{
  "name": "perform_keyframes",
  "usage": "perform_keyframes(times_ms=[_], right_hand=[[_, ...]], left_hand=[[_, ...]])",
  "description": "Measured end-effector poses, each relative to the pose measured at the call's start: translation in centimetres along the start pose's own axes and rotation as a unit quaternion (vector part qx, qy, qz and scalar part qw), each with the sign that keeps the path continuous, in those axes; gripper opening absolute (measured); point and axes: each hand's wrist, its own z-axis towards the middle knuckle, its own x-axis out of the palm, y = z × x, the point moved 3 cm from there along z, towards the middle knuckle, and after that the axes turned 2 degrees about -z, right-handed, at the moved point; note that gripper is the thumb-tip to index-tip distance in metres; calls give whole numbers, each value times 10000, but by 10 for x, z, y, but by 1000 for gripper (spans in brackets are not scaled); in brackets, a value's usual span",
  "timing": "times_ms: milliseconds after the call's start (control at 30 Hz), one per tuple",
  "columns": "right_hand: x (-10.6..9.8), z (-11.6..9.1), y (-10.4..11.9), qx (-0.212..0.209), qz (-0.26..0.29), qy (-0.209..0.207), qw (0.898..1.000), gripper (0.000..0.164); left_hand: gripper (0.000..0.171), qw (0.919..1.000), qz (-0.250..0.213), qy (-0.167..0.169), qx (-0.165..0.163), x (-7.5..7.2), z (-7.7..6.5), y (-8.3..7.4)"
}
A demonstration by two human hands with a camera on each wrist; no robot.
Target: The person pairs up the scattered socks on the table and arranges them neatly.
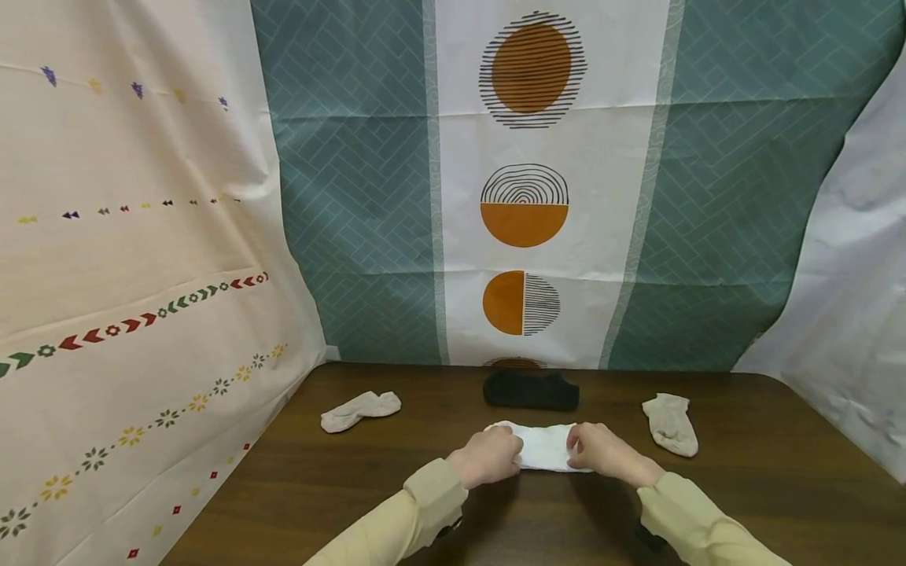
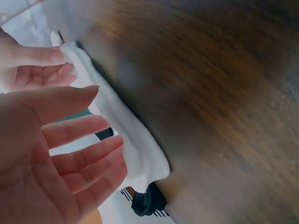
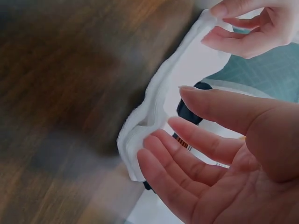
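A white sock (image 1: 543, 446) lies flat on the brown table, crosswise between the two hands. My left hand (image 1: 490, 456) is at its left end, with fingertips touching the fabric. At the right end, my right hand (image 1: 607, 452) touches the sock with its fingertips. Both wrist views show relaxed fingers and a gap between thumb and fingers, on the left hand (image 2: 56, 158) and on the right hand (image 3: 229, 154) alike. The sock's layered edge (image 3: 156, 98) shows in the right wrist view. Just behind it lies a black sock (image 1: 531, 391).
One off-white sock (image 1: 361, 411) lies at the table's left, another (image 1: 671, 424) at the right. The wooden table (image 1: 340, 479) meets a patterned hanging cloth (image 1: 354, 196) at the back. More cloth hangs along the left (image 1: 141, 299) and right sides.
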Motion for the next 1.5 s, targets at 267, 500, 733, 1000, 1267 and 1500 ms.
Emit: perform_keyframes(times_ms=[267, 500, 733, 1000, 1267, 1500], right_hand=[[2, 12, -10, -518, 84, -44, 9986, 16], [2, 19, -12, -238, 135, -63, 9996, 15], [1, 24, -8, 61, -5, -193, 9998, 15], [-1, 29, -7, 49, 4, -74, 10000, 13], [1, 34, -9, 69, -5, -93, 9999, 13], [1, 31, -11, -78, 70, -117, 9999, 10]], left_hand=[[12, 9995, 100, 69, -291, 1, 3, 2], [17, 9983, 20, 254, -523, 5, 10, 8], [18, 9975, -53, 301, -631, 10, 16, 14], [18, 9970, -214, 298, -685, 12, 20, 19], [18, 9965, -181, 337, -748, 14, 24, 24], [20, 9961, -229, 343, -781, 15, 25, 23]])
